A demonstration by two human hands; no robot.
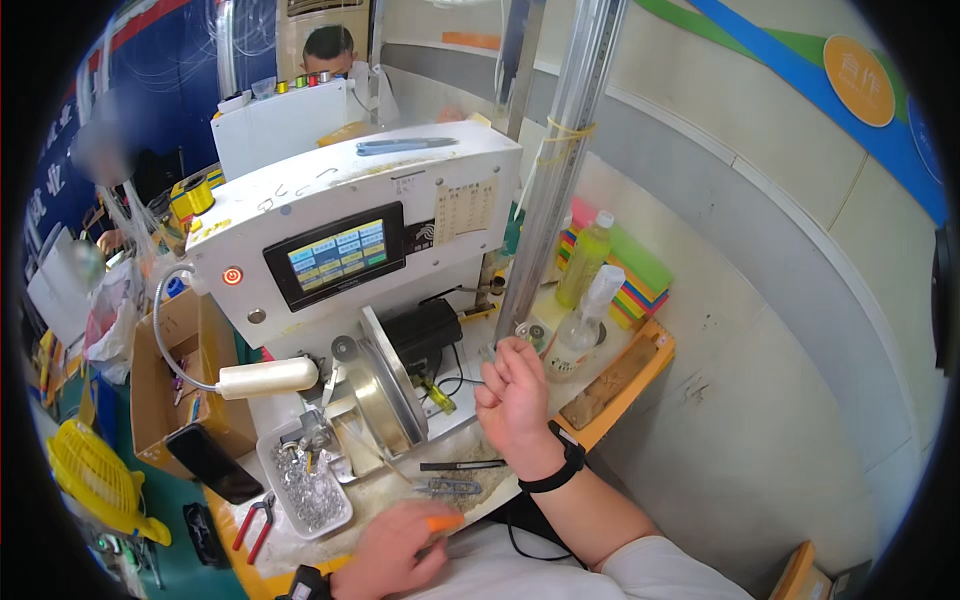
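My right hand point(515, 395) is raised to the right of a bench machine, fingers curled in a pinch. Anything held there is too small to make out. Low in front, my left hand point(395, 550) is blurred, its fingers bent, with a small orange piece point(445, 522) at the fingertips. Whether that piece is held or worn on a finger, I cannot tell. Just beyond the left hand, grey thread snips point(447, 487) and black tweezers point(463, 465) lie on the worktop. A metal wheel point(385, 385) on the machine stands between the hands and the screen.
A white tray point(345, 515) of small metallic pieces sits beside red-handled pliers point(260, 525) and a black phone point(212, 462). The white machine housing point(240, 315) carries a touchscreen point(338, 257). Bottles point(582, 325) stand by a metal post point(560, 170). Another person point(330, 48) is behind.
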